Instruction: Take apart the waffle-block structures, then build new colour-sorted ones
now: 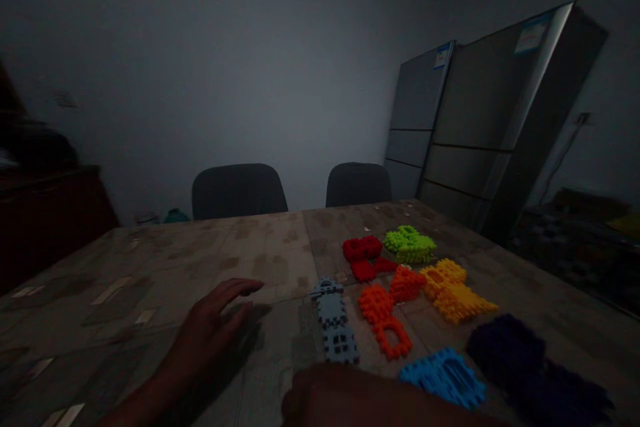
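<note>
Over the left part of the table, my left hand (215, 320) is open, with thumb and forefinger apart and nothing between them. My right hand (325, 395) is at the bottom edge, curled closed with its back toward me; whatever it holds, if anything, is hidden. Just beyond it lie grey interlocking plastic tiles (332, 310) in a column, one with a window-like grid. Orange tiles (376, 303), one a square frame, are to their right. Blue tiles (445, 377) lie beside my right forearm.
Farther right are piles of red tiles (363, 250), lime-green tiles (410, 245), yellow tiles (455, 290) and dark purple tiles (507, 347). The patterned table (165, 247) has two dark chairs (237, 190) behind it. A tall fridge (475, 107) stands at the right.
</note>
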### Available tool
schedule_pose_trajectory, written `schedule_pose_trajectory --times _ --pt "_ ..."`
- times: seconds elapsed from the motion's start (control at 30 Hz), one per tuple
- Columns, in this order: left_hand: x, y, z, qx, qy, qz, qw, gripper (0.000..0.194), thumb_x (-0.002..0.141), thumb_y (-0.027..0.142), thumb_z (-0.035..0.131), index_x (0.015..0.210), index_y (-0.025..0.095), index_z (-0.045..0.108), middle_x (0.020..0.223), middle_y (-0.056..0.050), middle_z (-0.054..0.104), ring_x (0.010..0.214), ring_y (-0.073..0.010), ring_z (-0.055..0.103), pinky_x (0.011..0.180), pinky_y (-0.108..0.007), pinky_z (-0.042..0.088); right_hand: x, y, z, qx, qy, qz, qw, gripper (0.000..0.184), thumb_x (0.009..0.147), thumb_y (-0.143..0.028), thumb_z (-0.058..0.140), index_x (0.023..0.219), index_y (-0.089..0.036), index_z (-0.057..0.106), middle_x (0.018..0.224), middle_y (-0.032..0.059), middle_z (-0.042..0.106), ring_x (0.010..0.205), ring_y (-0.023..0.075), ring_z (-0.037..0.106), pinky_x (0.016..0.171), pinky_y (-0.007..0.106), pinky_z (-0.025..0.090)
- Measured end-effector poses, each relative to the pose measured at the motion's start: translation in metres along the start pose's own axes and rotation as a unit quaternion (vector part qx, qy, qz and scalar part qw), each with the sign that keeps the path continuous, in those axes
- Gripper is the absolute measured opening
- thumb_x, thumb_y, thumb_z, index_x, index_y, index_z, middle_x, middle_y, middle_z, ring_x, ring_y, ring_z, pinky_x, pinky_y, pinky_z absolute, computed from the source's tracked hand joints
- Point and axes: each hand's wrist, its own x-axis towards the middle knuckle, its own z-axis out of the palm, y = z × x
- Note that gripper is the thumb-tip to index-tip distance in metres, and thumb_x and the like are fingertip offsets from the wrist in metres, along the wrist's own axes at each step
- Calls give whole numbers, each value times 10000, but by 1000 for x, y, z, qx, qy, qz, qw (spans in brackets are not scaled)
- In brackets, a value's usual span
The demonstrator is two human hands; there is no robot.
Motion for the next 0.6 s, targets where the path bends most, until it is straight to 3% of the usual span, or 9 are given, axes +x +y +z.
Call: schedule_pose_trajectory --times 0.07,0.1,0.17,0.27,0.4,0.5,0.6 --pt "-27 -22 -11 22 22 -15 999 279 929 448 562 1068 285 741 1103 -24 778 983 -220 755 883 -278 602 -22 9 -36 45 46 93 994 119 825 -261 751 812 -174 671 816 -1 689 697 118 587 553 200 377" --pt "-39 -32 -14 36 17 -23 999 273 935 450 568 1093 302 736 1125 -10 777 993 -217 757 893 -274 602 -33 18 -54 60 65 178 980 121 785 -232 770 832 -169 679 842 -1 685 706 116 585 558 192 375" --pt "-57 -48 -18 60 29 -21 998 272 933 471 574 1089 324 742 1127 6 782 977 -221 767 857 -270 621 -54 45 -86 47 78 360 929 75 775 -160 750 821 -168 692 807 -29 671 703 103 586 580 183 373" --pt "-65 -56 -17 77 54 -12 995 291 952 490 534 1069 331 747 1098 8 791 936 -223 780 785 -274 645 -81 96 -112 7 61 470 881 38 849 -152 694 820 -127 697 734 -10 659 693 138 606 574 219 394" --pt "-60 -51 -13 89 61 35 994 288 963 497 514 1003 345 755 1028 24 800 893 -221 787 804 -308 651 -106 149 -111 -24 -1 564 825 175 950 -302 690 1021 -142 693 1011 36 703 851 191 673 734 332 564" --pt "-61 -54 -13 101 44 42 993 264 966 467 523 1044 354 749 1068 28 793 918 -221 783 847 -315 641 -112 167 -96 -23 -42 596 801 284 983 -369 659 1188 -173 657 1193 62 671 983 230 678 828 406 590" --pt "-64 -60 -14 99 24 23 995 270 968 470 522 1070 359 747 1102 30 786 954 -222 776 870 -311 632 -111 177 -81 -17 -61 610 790 309 980 -364 663 1226 -178 645 1237 73 656 1028 246 670 855 424 584"
